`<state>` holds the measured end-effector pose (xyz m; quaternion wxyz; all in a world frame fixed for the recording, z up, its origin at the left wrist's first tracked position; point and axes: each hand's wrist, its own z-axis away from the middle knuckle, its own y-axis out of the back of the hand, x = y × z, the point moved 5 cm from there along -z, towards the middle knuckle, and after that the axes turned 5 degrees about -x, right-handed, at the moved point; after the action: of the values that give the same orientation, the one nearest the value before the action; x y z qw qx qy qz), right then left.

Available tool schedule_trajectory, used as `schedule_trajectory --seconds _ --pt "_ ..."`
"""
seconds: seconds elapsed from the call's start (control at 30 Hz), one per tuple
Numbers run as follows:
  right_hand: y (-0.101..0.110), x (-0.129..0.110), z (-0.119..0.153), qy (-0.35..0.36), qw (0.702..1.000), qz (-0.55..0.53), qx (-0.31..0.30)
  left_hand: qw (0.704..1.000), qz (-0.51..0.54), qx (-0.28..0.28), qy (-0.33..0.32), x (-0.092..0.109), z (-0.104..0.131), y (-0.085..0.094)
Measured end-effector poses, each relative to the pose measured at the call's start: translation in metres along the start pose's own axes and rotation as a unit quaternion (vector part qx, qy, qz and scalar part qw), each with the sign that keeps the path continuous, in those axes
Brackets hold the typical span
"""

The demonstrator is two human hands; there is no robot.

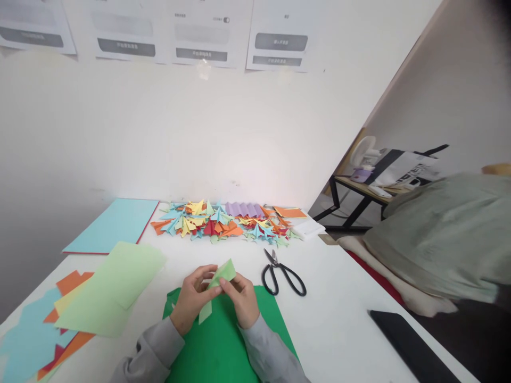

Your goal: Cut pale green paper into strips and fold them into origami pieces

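Note:
A partly folded light green paper (224, 272) is held up between my two hands, above a dark green sheet (219, 351). My left hand (195, 295) pinches its left side, and a narrow strip of the paper hangs below the fingers. My right hand (241, 298) grips the right side, its thumb close to the left thumb near the middle of the paper. Black-handled scissors (284, 274) lie just right of the hands with their blades slightly apart.
Small folded colored papers (211, 226) are heaped along the wall. Light green sheets (104, 292), colored scraps (32, 330) and a light blue sheet (114, 226) lie left. A black flat object (411, 346) is at the right edge; a person (443, 239) is beyond it.

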<state>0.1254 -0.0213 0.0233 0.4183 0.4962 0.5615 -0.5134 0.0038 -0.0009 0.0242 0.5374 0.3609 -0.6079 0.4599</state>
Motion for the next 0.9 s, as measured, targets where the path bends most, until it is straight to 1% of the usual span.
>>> schedule_trajectory --seconds 0.1,0.23,0.33,0.47,0.57,0.63,0.7,0.77,0.9 --pt "0.008 0.001 -0.003 -0.008 0.999 0.0 0.034 1.0 0.019 -0.004 0.008 0.001 0.0 0.001" --pt "0.016 0.01 -0.007 -0.025 0.998 -0.024 0.058 0.999 0.038 -0.023 0.021 -0.003 -0.002 0.003" --pt "0.021 0.018 -0.01 -0.039 0.995 -0.046 0.079 0.996 0.084 -0.025 0.029 -0.004 -0.003 0.002" --pt "0.031 0.023 -0.012 -0.041 0.989 -0.05 0.131 0.983 0.169 -0.033 0.069 -0.002 -0.003 -0.001" --pt "0.037 0.025 -0.013 -0.049 0.987 -0.04 0.15 0.976 0.193 -0.03 0.094 -0.003 -0.002 -0.001" --pt "0.039 0.024 -0.014 -0.051 0.987 -0.03 0.152 0.975 0.198 -0.044 0.091 -0.003 -0.002 -0.002" --pt "0.04 0.021 -0.016 -0.044 0.988 -0.02 0.146 0.975 0.199 -0.07 0.074 -0.002 -0.002 -0.005" --pt "0.038 0.018 -0.018 -0.037 0.991 -0.021 0.125 0.976 0.192 -0.085 0.053 -0.002 -0.002 -0.008" --pt "0.032 0.015 -0.021 -0.028 0.996 -0.036 0.073 0.982 0.161 -0.088 0.034 -0.007 -0.003 -0.007"
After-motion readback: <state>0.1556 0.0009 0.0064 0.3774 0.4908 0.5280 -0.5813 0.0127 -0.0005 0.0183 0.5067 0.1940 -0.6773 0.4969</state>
